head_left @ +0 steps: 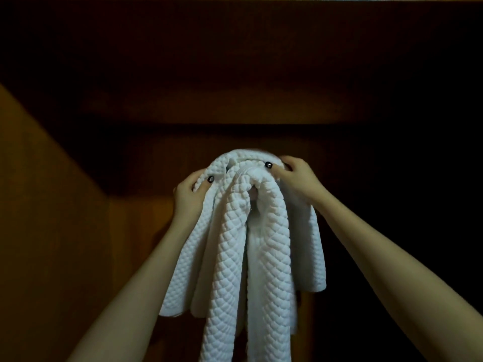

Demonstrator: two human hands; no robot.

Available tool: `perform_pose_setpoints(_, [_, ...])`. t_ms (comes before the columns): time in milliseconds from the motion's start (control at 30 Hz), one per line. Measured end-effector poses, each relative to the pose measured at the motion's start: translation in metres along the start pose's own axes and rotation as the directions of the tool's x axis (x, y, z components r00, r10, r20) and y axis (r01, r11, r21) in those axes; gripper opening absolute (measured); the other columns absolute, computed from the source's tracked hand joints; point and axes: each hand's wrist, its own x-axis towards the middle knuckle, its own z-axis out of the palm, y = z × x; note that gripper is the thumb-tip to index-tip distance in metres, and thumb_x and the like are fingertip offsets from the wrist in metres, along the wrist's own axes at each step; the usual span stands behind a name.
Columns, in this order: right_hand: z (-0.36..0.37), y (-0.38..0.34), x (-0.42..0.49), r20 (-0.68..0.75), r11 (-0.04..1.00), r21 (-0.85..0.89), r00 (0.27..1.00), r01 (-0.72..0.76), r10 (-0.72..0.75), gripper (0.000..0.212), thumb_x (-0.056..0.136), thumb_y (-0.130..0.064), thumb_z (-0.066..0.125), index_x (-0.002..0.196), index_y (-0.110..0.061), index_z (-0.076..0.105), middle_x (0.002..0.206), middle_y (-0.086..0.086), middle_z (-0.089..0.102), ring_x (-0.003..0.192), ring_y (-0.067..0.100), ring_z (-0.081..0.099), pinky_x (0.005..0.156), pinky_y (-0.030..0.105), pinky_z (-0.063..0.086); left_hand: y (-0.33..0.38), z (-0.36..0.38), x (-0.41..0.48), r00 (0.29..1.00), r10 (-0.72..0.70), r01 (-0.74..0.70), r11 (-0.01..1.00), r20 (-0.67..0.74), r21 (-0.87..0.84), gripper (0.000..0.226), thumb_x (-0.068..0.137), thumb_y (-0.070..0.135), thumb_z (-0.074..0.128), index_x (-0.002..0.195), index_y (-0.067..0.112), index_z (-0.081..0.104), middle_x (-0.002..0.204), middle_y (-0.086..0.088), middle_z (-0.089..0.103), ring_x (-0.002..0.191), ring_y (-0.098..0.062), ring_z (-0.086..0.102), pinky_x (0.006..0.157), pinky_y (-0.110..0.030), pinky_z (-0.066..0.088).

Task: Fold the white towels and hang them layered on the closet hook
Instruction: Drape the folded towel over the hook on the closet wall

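White towels (251, 244), quilted in a diamond pattern, hang bunched in overlapping layers, their folds draping down past the lower frame edge. What carries them is hidden beneath the bunched top. The left hand (189, 198) grips the outer layer at the towels' upper left, fingers (196, 179) curled round the fabric, thumb in front. The right hand (296, 178) grips the upper right of the bunch, its fingers curled over the top edge. Behind the towels stands a dark wooden closet panel (162, 150); to their left is a lighter brown side wall (39, 205).
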Motion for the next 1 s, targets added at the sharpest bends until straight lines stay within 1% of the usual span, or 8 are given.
perform_pose_setpoints(167, [-0.006,0.007,0.003,-0.136,0.998,-0.037,0.989,0.052,-0.056,0.026,0.094,-0.020,0.059,0.070,-0.030,0.058,0.050,-0.020,0.055,0.045,-0.007,0.046,0.042,0.010,0.029,0.016,0.015,0.042,0.996,0.075,-0.064,0.976,-0.049,0.210,0.009,0.092,0.015,0.064,0.092,0.009,0.071,0.074,0.009,0.063,0.064,0.008,0.053,0.060,-0.015,0.040])
perform_pose_setpoints(267, [-0.010,0.020,-0.008,-0.263,1.000,-0.015,0.965,0.014,-0.017,0.019,0.094,-0.021,0.058,0.075,-0.023,0.061,0.060,-0.013,0.055,0.051,-0.006,0.048,0.047,0.011,0.032,0.020,0.026,0.051,0.996,0.089,-0.090,0.959,0.014,0.267,0.012,0.090,0.015,0.065,0.096,0.008,0.073,0.080,0.003,0.068,0.066,0.011,0.055,0.060,-0.008,0.040])
perform_pose_setpoints(400, [0.005,0.037,-0.044,-0.105,0.997,0.059,0.993,-0.039,0.045,0.026,0.093,-0.042,0.059,0.112,-0.026,0.065,0.095,-0.015,0.068,0.082,-0.003,0.063,0.067,0.014,0.050,0.012,0.013,0.034,0.991,0.013,-0.021,0.998,0.130,0.063,0.009,0.090,0.027,0.067,0.094,0.032,0.072,0.088,0.010,0.073,0.082,-0.002,0.066,0.071,-0.022,0.052])
perform_pose_setpoints(500, [0.016,0.045,-0.067,-0.078,0.987,0.105,0.988,-0.124,0.132,0.037,0.095,-0.046,0.056,0.124,-0.023,0.061,0.109,-0.010,0.067,0.097,0.006,0.064,0.080,0.029,0.055,0.003,-0.003,0.017,0.970,-0.029,0.034,0.999,0.240,-0.020,0.018,0.092,0.026,0.065,0.105,0.038,0.068,0.099,0.012,0.073,0.093,-0.001,0.067,0.075,-0.019,0.052])
perform_pose_setpoints(600, [0.015,0.044,-0.074,-0.102,0.986,0.089,0.983,-0.143,0.152,0.026,0.100,-0.034,0.052,0.113,-0.015,0.064,0.100,0.002,0.068,0.087,0.021,0.064,0.076,0.040,0.052,-0.010,-0.014,0.005,0.963,-0.072,0.047,0.994,0.260,0.100,0.015,0.096,0.022,0.061,0.109,0.025,0.068,0.095,0.012,0.070,0.085,-0.001,0.063,0.075,-0.023,0.050])
perform_pose_setpoints(700, [0.010,0.031,-0.066,-0.148,0.988,0.105,0.981,-0.112,0.126,0.016,0.102,-0.026,0.051,0.106,-0.016,0.063,0.089,-0.005,0.062,0.076,0.008,0.055,0.068,0.026,0.045,-0.008,-0.027,0.002,0.991,-0.011,-0.021,0.971,0.134,0.237,0.020,0.095,0.017,0.061,0.111,0.011,0.071,0.089,0.008,0.068,0.077,0.006,0.057,0.070,-0.015,0.045])
perform_pose_setpoints(800, [0.008,0.019,-0.056,-0.165,0.989,0.115,0.980,-0.091,0.109,0.021,0.101,-0.025,0.051,0.113,-0.013,0.064,0.098,-0.004,0.065,0.085,0.007,0.059,0.077,0.027,0.048,-0.009,-0.042,-0.005,0.999,0.007,-0.019,0.970,0.047,0.242,0.021,0.093,0.014,0.062,0.111,0.010,0.071,0.088,0.010,0.068,0.073,0.014,0.055,0.067,-0.009,0.043])
perform_pose_setpoints(1000, [0.019,0.010,-0.080,-0.011,0.953,0.188,0.970,-0.238,0.244,0.041,0.103,-0.045,0.043,0.135,-0.022,0.054,0.129,-0.005,0.061,0.117,0.011,0.058,0.101,0.037,0.049,-0.012,-0.020,-0.058,0.942,-0.203,0.183,0.978,0.268,0.097,0.032,0.101,0.011,0.050,0.132,0.006,0.056,0.119,-0.001,0.064,0.098,0.006,0.061,0.083,-0.010,0.048])
